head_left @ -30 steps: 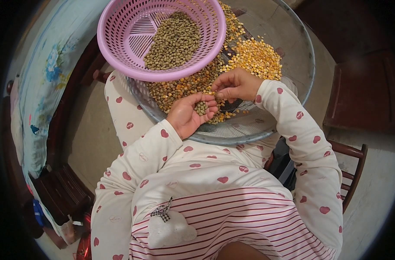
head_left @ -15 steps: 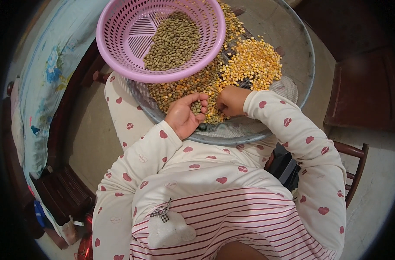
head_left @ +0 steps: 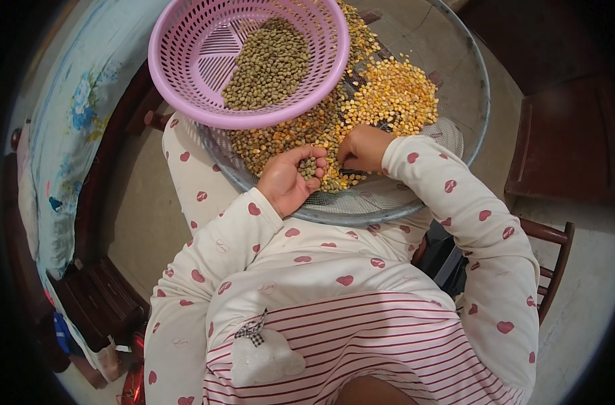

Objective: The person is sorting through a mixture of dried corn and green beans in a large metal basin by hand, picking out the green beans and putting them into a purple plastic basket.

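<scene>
My left hand [head_left: 286, 182] lies palm up with curled fingers, cupping a small heap of greenish-brown beans [head_left: 308, 169]. Just to its right, my right hand [head_left: 367, 147] reaches down into the mixed grain with its fingers drawn together; what they pinch, if anything, is hidden. Both hands are over a round mesh sieve [head_left: 382, 214] resting on my lap. Yellow corn kernels [head_left: 395, 94] are heaped on its right part, and beans mixed with kernels [head_left: 253, 147] cover the near left. A pink plastic basket [head_left: 179, 101] sits over the sieve's left side, partly filled with greenish-brown beans [head_left: 270, 64].
At the left is a surface draped with a light blue flowered cloth [head_left: 71, 135]. A dark wooden piece of furniture [head_left: 564, 148] stands at the right, with a wooden chair frame [head_left: 550, 236] below it. A dark brown box-like object [head_left: 101, 300] is at the lower left.
My right hand has risen slightly, away from me, showing more kernels and beans beneath it. The left hand stays cupped in place.
</scene>
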Motion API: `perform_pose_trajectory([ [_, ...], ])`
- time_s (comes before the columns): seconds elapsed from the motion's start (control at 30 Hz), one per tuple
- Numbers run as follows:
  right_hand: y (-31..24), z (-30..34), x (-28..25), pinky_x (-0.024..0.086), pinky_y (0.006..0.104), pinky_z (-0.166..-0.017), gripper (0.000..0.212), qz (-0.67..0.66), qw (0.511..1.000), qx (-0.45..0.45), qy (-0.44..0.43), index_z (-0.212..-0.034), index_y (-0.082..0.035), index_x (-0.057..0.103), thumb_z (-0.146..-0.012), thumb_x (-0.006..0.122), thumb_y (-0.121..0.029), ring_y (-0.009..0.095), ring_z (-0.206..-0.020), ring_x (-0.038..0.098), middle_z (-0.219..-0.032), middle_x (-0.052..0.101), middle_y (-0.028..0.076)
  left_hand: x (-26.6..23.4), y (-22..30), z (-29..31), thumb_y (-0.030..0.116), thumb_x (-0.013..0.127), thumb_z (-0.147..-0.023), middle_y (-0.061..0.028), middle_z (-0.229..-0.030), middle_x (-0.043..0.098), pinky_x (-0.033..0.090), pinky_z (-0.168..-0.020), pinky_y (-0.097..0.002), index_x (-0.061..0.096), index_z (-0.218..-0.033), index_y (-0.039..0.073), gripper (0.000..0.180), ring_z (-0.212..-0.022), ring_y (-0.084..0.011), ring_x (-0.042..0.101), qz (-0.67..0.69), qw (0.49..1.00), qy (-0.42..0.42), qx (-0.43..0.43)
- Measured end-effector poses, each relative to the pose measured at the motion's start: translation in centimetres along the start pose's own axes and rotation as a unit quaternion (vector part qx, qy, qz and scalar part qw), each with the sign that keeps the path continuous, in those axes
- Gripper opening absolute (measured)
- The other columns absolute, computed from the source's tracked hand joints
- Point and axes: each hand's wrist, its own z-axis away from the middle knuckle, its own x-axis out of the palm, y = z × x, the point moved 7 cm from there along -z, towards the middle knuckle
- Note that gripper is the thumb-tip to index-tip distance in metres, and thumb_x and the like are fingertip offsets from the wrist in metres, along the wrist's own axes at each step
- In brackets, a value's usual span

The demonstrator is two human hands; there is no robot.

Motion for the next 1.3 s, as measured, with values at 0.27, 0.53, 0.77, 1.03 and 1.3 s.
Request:
perform_pose_trajectory([
  [0.27,-0.8,0.0,0.0,0.047,0.0365,-0.055,0.008,0.180,0.984,0.013,0.008,-0.070,-0.005,0.063,-0.065,0.060,-0.010,0.027,-0.060,0.059,-0.064,0.059,0.013,-0.3,-0.1,-0.2,0.017,0.043,-0.088,-0.0063,-0.080,0.052,0.040,-0.053,-0.0215,0.051,-0.092,0.000,0.018,-0.069,-0.0139,0.049,0.014,1.000,-0.006,-0.001],
  [0.53,0.7,1.0,-2.1,0.047,0.0262,-0.058,0.016,-0.270,0.962,0.023,0.025,-0.082,-0.001,0.062,-0.066,0.064,-0.001,0.012,-0.061,0.058,-0.070,0.063,0.006,0.5,-0.1,0.0,0.017,0.042,-0.089,-0.0077,-0.082,0.053,0.045,-0.061,-0.0246,0.051,-0.094,-0.001,0.021,-0.074,-0.0157,0.052,-0.036,0.999,-0.008,0.003],
  [0.77,-0.9,0.6,2.1,0.045,0.0323,-0.056,0.014,0.016,0.994,-0.063,-0.082,-0.075,-0.005,0.062,-0.062,0.064,-0.009,0.022,-0.060,0.059,-0.063,0.059,0.009,0.0,0.1,0.2,0.012,0.045,-0.086,-0.0063,-0.078,0.051,0.038,-0.054,-0.0222,0.053,-0.090,0.000,0.016,-0.068,-0.0141,0.047,0.000,1.000,0.019,0.008],
  [1.03,4.4,3.0,-2.7,0.047,0.0276,-0.055,0.023,-0.144,0.970,0.188,-0.055,-0.087,-0.001,0.062,-0.063,0.065,0.000,0.014,-0.058,0.058,-0.067,0.062,0.008,0.1,0.2,0.2,0.011,0.046,-0.085,-0.0061,-0.078,0.050,0.037,-0.052,-0.0216,0.052,-0.089,0.000,0.013,-0.067,-0.0144,0.047,0.017,1.000,0.009,0.011],
  [1.3,0.0,1.0,-0.5,0.047,0.0317,-0.059,0.012,-0.025,0.999,0.007,-0.021,-0.078,-0.006,0.065,-0.066,0.063,-0.005,0.023,-0.062,0.060,-0.070,0.063,0.010,0.0,0.1,0.2,0.011,0.047,-0.085,-0.0060,-0.077,0.050,0.037,-0.051,-0.0218,0.053,-0.089,0.000,0.013,-0.067,-0.0142,0.047,0.017,1.000,0.014,0.010],
])
